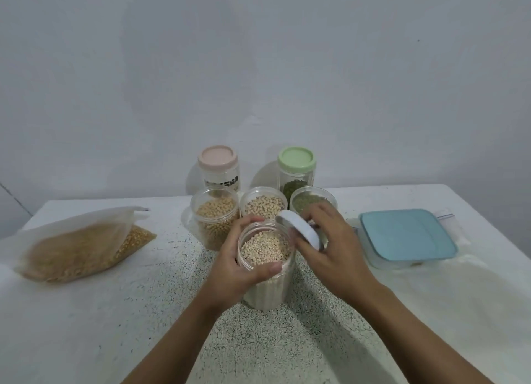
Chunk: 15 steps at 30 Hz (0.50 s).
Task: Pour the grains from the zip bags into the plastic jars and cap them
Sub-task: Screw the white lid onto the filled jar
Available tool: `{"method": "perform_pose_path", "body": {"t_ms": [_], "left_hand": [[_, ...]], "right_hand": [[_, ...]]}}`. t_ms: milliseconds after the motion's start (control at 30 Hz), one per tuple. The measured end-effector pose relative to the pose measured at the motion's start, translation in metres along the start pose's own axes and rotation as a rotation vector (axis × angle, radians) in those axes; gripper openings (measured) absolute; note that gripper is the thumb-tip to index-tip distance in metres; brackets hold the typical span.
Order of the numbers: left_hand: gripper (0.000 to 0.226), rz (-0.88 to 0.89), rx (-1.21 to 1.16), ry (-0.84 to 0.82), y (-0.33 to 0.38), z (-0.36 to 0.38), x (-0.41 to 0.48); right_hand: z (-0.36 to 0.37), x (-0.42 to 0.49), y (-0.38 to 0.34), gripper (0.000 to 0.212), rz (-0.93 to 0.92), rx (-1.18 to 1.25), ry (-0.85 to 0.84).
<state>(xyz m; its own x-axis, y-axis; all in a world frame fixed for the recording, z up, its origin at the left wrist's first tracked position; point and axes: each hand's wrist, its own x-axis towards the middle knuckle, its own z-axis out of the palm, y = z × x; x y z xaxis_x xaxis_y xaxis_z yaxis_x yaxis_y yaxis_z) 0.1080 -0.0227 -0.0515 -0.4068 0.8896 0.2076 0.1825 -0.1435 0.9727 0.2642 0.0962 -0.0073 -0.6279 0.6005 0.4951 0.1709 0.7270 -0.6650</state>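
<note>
Capping is the step in hand. The front jar, full of pale grains, stands on the counter. The left hand has its grip wrapped round the jar's neck, steadying it. Just right of the jar's mouth, the right hand holds the white lid tilted, its grip closed on the rim. Next, I judge, the lid must be levelled, centred over the mouth and screwed down. Behind the jar, 3 open jars wait uncapped; well left of it lies a zip bag of grain.
</note>
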Motion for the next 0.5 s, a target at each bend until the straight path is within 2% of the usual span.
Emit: {"method": "perform_pose_path", "body": {"t_ms": [100,200,267,367,500], "left_hand": [[0.093,0.004,-0.045,0.008,-0.007,-0.001,0.0],[0.094,-0.008,-0.096,0.008,-0.012,0.0,-0.001],[0.093,-0.002,-0.119,0.018,-0.013,0.001,-0.001],[0.091,-0.02,-0.131,0.037,-0.019,0.003,0.001],[0.094,-0.059,-0.153,0.072,-0.025,0.002,0.001]], "right_hand": [[0.007,0.004,-0.016,0.018,0.029,0.014,-0.205],[0.011,0.009,-0.026,0.035,-0.007,-0.062,-0.381],[0.014,0.014,-0.029,0.039,-0.05,-0.125,-0.397],[0.02,0.019,-0.03,0.029,-0.196,-0.224,-0.371],[0.022,0.026,-0.029,0.038,-0.29,-0.191,-0.467]]}}
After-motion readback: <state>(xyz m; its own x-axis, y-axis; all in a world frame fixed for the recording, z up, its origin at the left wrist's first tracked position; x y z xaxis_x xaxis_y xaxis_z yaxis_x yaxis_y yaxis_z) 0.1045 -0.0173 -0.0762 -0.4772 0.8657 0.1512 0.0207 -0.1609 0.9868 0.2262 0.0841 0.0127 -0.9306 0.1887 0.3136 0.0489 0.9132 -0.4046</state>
